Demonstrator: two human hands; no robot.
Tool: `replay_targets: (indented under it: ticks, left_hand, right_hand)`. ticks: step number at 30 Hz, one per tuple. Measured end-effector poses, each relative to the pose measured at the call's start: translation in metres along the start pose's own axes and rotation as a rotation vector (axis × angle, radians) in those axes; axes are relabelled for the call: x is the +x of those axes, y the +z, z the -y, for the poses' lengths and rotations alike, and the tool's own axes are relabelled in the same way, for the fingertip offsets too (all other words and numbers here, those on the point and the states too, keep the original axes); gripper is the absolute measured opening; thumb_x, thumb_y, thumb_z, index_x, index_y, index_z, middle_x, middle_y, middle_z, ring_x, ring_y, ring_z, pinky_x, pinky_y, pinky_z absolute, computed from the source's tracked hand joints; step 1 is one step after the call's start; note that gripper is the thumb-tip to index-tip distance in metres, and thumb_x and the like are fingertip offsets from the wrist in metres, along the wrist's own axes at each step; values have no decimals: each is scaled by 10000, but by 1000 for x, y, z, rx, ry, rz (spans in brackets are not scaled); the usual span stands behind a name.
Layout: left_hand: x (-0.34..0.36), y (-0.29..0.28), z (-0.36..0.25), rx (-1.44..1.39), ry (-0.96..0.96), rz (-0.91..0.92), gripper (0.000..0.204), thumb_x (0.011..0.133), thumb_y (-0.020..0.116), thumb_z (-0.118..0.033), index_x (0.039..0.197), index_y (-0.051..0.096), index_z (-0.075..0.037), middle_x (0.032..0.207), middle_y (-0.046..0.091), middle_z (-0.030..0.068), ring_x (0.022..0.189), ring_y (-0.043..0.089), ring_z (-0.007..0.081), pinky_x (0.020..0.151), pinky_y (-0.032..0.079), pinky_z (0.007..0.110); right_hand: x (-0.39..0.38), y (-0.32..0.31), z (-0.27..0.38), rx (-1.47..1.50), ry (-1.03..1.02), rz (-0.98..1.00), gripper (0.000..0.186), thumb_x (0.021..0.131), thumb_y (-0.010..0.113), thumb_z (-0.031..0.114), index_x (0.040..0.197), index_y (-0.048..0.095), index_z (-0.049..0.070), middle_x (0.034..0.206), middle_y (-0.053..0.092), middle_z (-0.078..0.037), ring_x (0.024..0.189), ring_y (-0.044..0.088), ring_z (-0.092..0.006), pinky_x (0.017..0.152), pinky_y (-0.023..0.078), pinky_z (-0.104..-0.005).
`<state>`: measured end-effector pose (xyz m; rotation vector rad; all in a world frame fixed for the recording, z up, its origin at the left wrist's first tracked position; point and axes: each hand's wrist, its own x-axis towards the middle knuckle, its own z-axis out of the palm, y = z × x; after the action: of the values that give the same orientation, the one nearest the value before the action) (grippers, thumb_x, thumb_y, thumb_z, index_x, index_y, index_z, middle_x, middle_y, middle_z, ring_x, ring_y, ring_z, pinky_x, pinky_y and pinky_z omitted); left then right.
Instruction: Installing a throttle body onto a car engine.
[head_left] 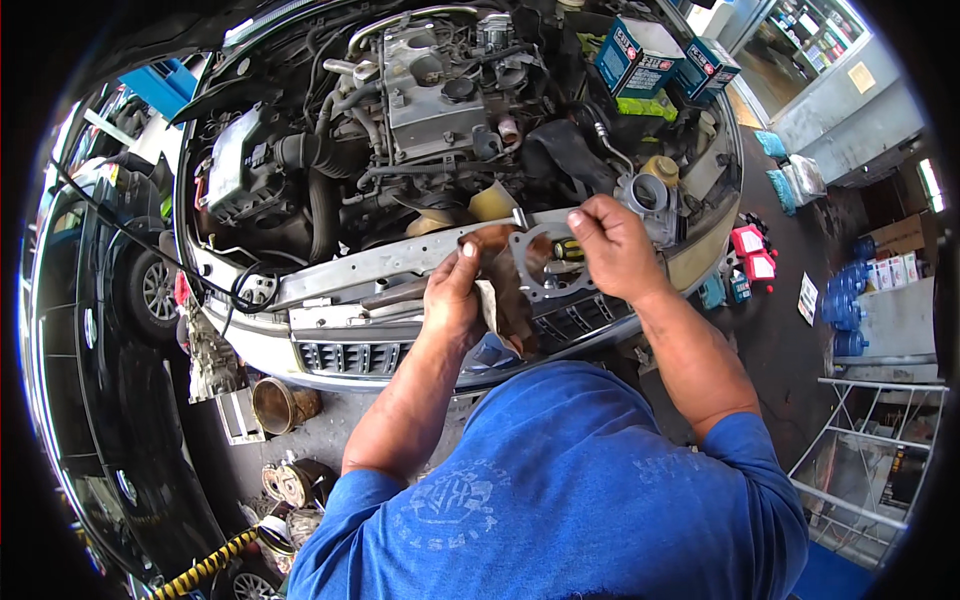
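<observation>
Over the front edge of the open engine bay, both of my hands are raised. My right hand [618, 250] pinches a thin grey flange gasket [523, 268] with a large round opening and bolt holes at its corners. Closed on a brown, stained piece of cloth or sheet [508, 300] is my left hand [453, 290], thumb up. The brown piece hangs beside the gasket; whether they touch I cannot tell. Just beyond my right hand, a metal throttle body [650, 195] rests with its round bore facing up. Through the gasket's opening shows a yellow-and-black screwdriver handle [568, 250].
The engine [430, 100] fills the bay, with an air filter box [235, 165] at left. Blue-and-white cartons [640, 60] stand at the back right. A dark car [110, 380] is parked left. A rusty can [280, 405] lies on the floor; a metal rack [870, 460] stands at right.
</observation>
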<state>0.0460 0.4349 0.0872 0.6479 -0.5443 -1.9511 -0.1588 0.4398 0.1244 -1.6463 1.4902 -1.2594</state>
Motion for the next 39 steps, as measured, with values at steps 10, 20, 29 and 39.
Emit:
replay_targets:
  ticks: [10,20,29,39]
  left_hand:
    - [0,7,31,182,68,84,274,951,546,-228,1016,625,26,983,671,117,886,625,174,814,494,301]
    - [-24,18,-17,721,38,347,183,929,557,-94,912,643,66,885,707,123,848,659,150,774,510,283]
    - [-55,-28,-15,703,109,131,217,962,493,-86,1095,550,77,957,673,152,908,661,223,834,517,327]
    - [-108,-58,-179,602,815,-740,345,909,601,-274,1038,626,46,978,655,121,852,627,189,774,494,301]
  right_hand:
    - [-12,15,2,124,43,-85,166,913,575,129,793,557,15,661,553,-23,620,477,-75,567,418,-263]
    - [-2,-2,28,-16,158,642,141,865,637,118,801,601,-3,697,592,-18,651,513,-78,583,427,-259]
    - [-11,52,31,631,237,174,219,944,562,180,786,560,28,618,495,10,550,432,-53,495,361,-217]
    - [-11,34,1,776,323,24,176,941,568,186,853,587,35,698,532,-9,587,455,-73,512,387,-218]
